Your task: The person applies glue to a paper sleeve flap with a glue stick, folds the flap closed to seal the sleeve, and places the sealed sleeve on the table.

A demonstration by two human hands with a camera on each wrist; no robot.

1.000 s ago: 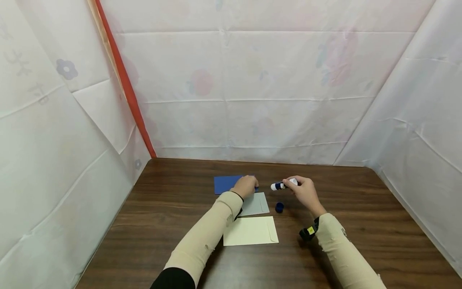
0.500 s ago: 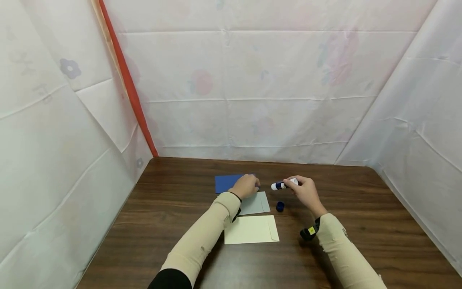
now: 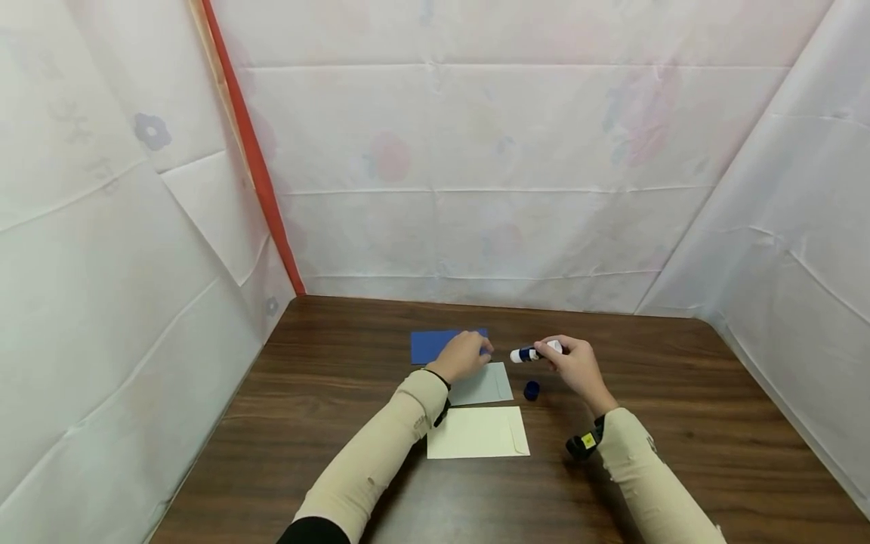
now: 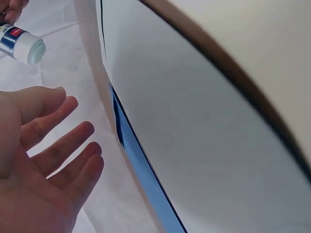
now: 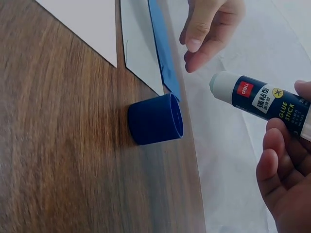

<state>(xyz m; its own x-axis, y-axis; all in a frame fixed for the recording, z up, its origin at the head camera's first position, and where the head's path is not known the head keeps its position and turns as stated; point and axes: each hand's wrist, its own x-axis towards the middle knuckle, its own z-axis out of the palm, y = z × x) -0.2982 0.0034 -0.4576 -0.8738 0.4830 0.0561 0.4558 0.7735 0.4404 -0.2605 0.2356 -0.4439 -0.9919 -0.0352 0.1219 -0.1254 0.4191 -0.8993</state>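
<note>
My right hand (image 3: pixel 576 366) holds an uncapped glue stick (image 5: pixel 265 99) by its base, raised above the table with its tip pointing left. In the left wrist view the pale end of the glue stick (image 4: pixel 24 46) shows bare glue. My left hand (image 3: pixel 464 355) holds nothing; its fingers (image 4: pixel 63 150) are loosely bent and spread above the envelopes. Beneath it lie a blue envelope (image 3: pixel 430 347) and a light grey envelope (image 3: pixel 484 385), both partly covered by the hand. A cream envelope (image 3: pixel 476 433) lies nearest to me. The blue cap (image 5: pixel 153 119) stands upright on the table.
The brown wooden table (image 3: pixel 306 408) ends at a white patterned sheet (image 3: pixel 476 227) behind, with more sheeting at both sides. A red strip (image 3: pixel 261 174) runs down the back left corner. My left forearm overlaps the cream envelope's left edge.
My left hand has come up off the blue envelope's right end, its fingers loosening. The right hand keeps the glue stick in nearly the same place. The head view has shifted slightly.
</note>
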